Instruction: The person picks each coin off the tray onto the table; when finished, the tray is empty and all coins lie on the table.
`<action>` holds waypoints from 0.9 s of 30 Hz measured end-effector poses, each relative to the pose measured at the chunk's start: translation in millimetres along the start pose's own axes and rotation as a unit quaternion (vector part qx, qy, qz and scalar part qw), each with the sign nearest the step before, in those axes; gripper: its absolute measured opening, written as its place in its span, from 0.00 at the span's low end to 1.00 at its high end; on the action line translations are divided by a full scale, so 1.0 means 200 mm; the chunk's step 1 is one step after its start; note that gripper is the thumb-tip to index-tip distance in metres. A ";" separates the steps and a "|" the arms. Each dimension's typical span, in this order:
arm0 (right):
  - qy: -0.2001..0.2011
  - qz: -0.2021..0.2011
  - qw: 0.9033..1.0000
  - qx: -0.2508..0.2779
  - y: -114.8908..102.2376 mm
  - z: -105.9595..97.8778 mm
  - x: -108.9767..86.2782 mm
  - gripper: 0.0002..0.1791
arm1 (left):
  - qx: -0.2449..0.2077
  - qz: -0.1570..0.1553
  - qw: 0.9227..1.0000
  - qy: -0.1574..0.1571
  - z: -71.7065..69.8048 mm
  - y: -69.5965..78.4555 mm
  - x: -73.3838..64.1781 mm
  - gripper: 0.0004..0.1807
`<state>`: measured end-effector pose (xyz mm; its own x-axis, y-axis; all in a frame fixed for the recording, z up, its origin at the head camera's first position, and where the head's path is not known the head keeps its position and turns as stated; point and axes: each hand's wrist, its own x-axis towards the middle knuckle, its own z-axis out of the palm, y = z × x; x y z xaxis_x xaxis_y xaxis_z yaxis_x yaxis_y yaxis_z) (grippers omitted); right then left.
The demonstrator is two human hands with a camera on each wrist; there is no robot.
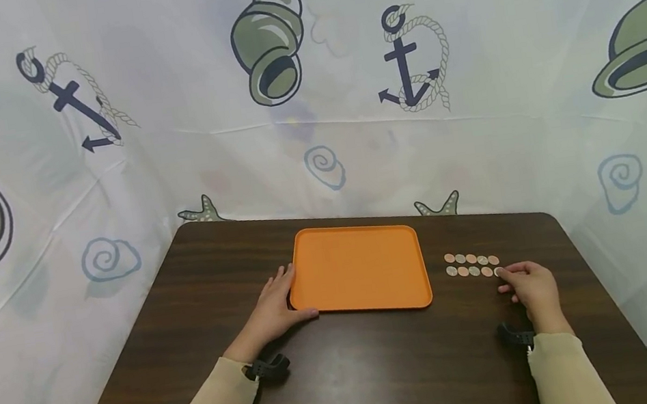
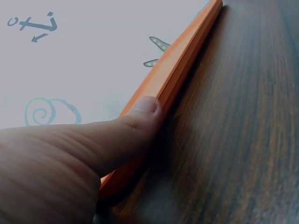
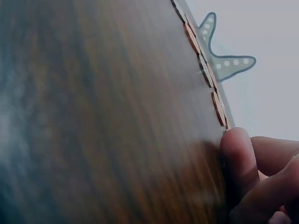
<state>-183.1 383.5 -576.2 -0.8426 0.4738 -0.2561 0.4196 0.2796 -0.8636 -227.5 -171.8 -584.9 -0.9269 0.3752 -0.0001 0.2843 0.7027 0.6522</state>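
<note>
An orange tray (image 1: 360, 269) lies flat on the table. My left hand (image 1: 273, 308) rests against its near left corner, fingers straight along the left side. In the left wrist view the thumb (image 2: 135, 119) presses the near rim of the tray (image 2: 175, 60). To the right of the tray, copper and silver coins (image 1: 472, 265) lie in two rows. My right hand (image 1: 532, 286) pinches a silver coin (image 1: 497, 271) at the right end of the nearer row. In the right wrist view the row of coins (image 3: 205, 70) appears edge-on, and the fingertips hide the pinched coin.
The dark wooden table (image 1: 385, 373) has rounded far corners. A white cloth (image 1: 501, 142) printed with shells, anchors and starfish hangs behind it and at both sides. A black strap (image 1: 267, 367) sits on the left wrist, another strap (image 1: 514, 335) on the right.
</note>
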 end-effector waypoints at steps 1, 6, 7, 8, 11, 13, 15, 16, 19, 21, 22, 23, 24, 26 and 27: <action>0.000 0.000 1.000 0.001 0.00 0.00 0.00 0.22 | -0.001 0.000 1.000 -0.001 0.00 0.00 0.00 0.69; 0.005 0.003 1.000 0.001 -0.01 0.00 -0.01 0.21 | -0.003 -0.001 1.000 0.002 0.01 -0.01 0.00 0.69; 0.005 0.001 1.000 0.000 -0.01 0.00 -0.01 0.21 | -0.005 -0.001 1.000 0.002 0.01 -0.01 0.00 0.69; 0.005 -0.002 1.000 0.001 -0.01 0.00 -0.01 0.22 | -0.004 -0.002 1.000 0.003 0.01 -0.01 0.00 0.69; 0.000 -0.006 1.000 0.001 0.00 0.00 -0.02 0.23 | -0.006 -0.002 1.000 0.003 0.02 -0.01 0.00 0.69; -0.004 -0.004 1.000 0.000 0.00 -0.01 -0.02 0.24 | -0.005 -0.003 1.000 0.003 0.03 -0.01 0.00 0.70; -0.007 0.000 1.000 0.001 0.01 -0.01 -0.02 0.24 | -0.004 -0.003 1.000 0.003 0.03 0.00 0.00 0.69; -0.007 0.000 1.000 0.003 0.01 -0.01 -0.02 0.24 | -0.005 -0.002 1.000 0.004 0.03 0.00 0.00 0.69; -0.007 -0.002 1.000 0.005 0.01 -0.02 -0.02 0.24 | -0.010 -0.001 1.000 0.006 0.02 0.01 0.00 0.69; -0.008 0.001 1.000 0.006 0.01 -0.03 -0.02 0.23 | -0.015 0.000 1.000 0.005 0.03 0.02 0.00 0.69; -0.010 0.002 1.000 0.007 0.01 -0.04 -0.02 0.23 | -0.019 0.000 1.000 0.003 0.03 0.02 0.00 0.69; -0.013 0.005 1.000 0.008 0.01 -0.05 -0.02 0.23 | -0.022 -0.001 1.000 0.000 0.03 0.02 0.00 0.69; -0.017 0.007 1.000 0.012 0.01 -0.05 -0.02 0.24 | -0.026 -0.003 1.000 -0.003 0.03 0.02 0.00 0.69; -0.029 0.017 0.999 0.018 0.01 -0.06 -0.02 0.25 | -0.043 -0.017 0.999 -0.010 0.03 0.01 -0.01 0.69; -0.035 0.019 0.999 0.021 0.01 -0.07 -0.02 0.26 | -0.056 -0.025 0.998 -0.015 0.03 0.01 -0.01 0.69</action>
<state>-175.3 393.7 -570.8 -0.8485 0.4227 -0.3183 0.4391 0.2268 -0.8694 -223.0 -167.7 -588.3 -0.9315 0.3594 -0.0562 0.2067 0.6500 0.7313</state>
